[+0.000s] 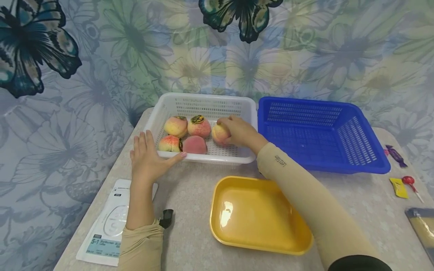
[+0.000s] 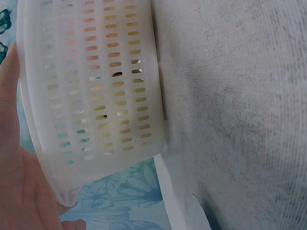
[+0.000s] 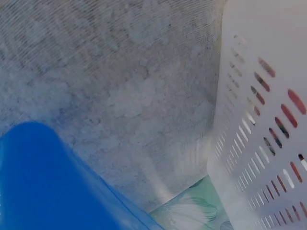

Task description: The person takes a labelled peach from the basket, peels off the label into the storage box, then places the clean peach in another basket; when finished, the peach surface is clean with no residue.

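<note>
A person's right hand (image 1: 239, 131) reaches into a white slotted basket (image 1: 203, 103) and curls its fingers round a peach (image 1: 220, 133) at the basket's right end; that grip is clamped on the fruit. Four more peaches (image 1: 184, 136) sit just left of the grip, bunched together and touching, so the held one is the outermost and easiest to lift free.

The left hand (image 1: 147, 158) lies flat with fingers straight against the basket's near left corner, thumb along the front rim, likely steadying it so it does not slide. The left wrist view shows the palm (image 2: 19, 187) against the basket wall (image 2: 91, 86).

Below the right forearm, near the grip, a yellow tray (image 1: 254, 214) lies bare on the grey surface (image 1: 190, 188), with open room between it and the basket's front edge. Just right of the grip stands a blue basket (image 1: 318, 131), its wall almost touching the white one. A white packet (image 1: 105, 226) lies under the left wrist at the surface's near left edge. Small wrapped sweets (image 1: 398, 171) lie well apart to the far right.
</note>
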Available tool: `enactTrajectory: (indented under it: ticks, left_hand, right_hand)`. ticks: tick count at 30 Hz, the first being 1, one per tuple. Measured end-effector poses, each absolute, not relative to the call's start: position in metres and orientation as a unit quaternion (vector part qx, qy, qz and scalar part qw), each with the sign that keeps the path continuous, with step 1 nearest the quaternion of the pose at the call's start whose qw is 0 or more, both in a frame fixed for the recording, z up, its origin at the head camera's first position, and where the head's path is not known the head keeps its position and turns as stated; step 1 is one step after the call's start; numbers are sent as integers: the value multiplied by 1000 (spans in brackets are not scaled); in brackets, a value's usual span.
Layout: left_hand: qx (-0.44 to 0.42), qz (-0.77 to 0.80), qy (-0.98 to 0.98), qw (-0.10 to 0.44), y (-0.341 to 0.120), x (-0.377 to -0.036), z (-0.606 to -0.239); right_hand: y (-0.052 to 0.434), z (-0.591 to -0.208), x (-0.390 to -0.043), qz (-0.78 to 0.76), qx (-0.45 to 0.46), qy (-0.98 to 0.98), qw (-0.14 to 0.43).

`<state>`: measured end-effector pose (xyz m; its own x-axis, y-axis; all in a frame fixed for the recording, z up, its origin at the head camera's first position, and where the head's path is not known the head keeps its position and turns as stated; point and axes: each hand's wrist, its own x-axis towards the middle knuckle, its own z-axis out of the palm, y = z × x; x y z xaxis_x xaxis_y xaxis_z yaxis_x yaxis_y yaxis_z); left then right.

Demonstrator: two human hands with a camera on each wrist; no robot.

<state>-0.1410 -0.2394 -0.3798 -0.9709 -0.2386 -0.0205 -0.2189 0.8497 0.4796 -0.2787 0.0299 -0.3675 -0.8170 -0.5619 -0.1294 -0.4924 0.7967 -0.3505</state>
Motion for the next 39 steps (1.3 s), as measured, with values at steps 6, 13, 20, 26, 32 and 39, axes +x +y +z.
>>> enactTrajectory:
  ticks: [6, 13, 20, 26, 32, 39]
  left_hand:
    - [117, -245, -962, 23, -239, -140, -380]
    - [115, -246, -962, 24, -238, -140, -379]
    - [113, -248, -962, 32, -239, -141, -381]
    - [114, -247, -962, 33, -239, -142, -383]
    - [114, -249, -961, 26, -239, -141, -380]
    - [117, -255, -960, 27, -239, -140, -379]
  right_hand:
    - [30, -371, -281, -171, -270, 940, 120]
    - [28, -376, -283, -155, -293, 936, 119]
    - [28, -379, -284, -157, -299, 933, 124]
    - [29, -378, -285, -161, -305, 928, 139]
    - [30, -380, -288, -147, -335, 920, 138]
    - [31, -376, -287, -169, -338, 915, 141]
